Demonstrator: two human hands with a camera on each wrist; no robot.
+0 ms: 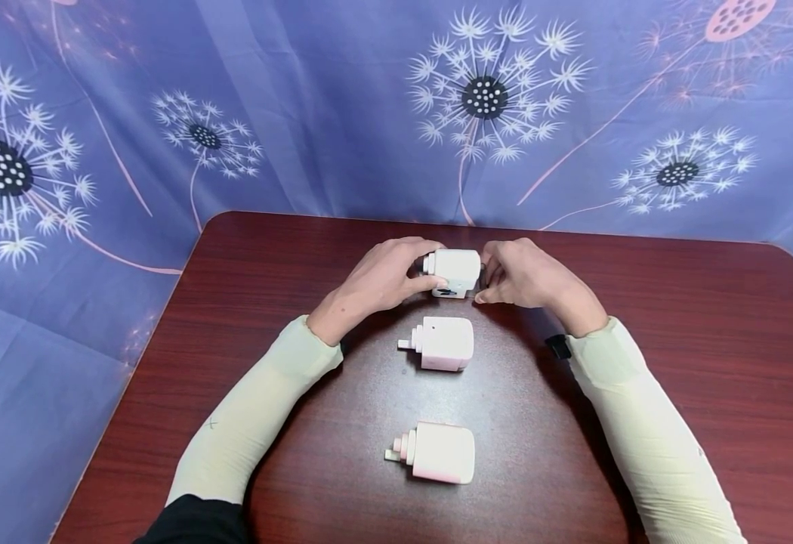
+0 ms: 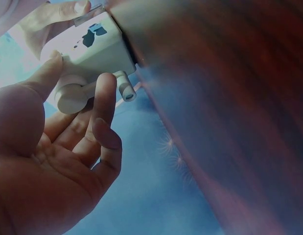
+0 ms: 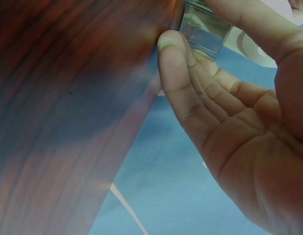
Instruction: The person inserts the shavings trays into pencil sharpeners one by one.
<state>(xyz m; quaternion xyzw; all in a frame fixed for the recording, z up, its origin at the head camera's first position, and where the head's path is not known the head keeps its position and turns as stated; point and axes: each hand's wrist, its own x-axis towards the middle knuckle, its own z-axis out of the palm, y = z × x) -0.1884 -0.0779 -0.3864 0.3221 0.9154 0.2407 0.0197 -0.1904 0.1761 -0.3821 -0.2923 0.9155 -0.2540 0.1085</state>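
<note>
My left hand (image 1: 391,276) grips a white crank pencil sharpener (image 1: 456,266) at the back middle of the table, its thumb along the near side. Dark printed marks (image 2: 90,36) show on the sharpener's side in the left wrist view. Its crank (image 2: 71,99), with a small handle, points toward my left palm. On the opposite end, my right hand (image 1: 529,276) pinches the clear plastic drawer (image 3: 204,30) between thumb and fingers. The drawer juts from the sharpener's body.
Two more pale pink-and-white pencil sharpeners lie nearer on the dark red wooden table (image 1: 695,363): one in the middle (image 1: 445,341), another toward the front (image 1: 442,452). Both have cranks facing left. A blue curtain (image 1: 342,106) with dandelion prints hangs behind the table's back edge.
</note>
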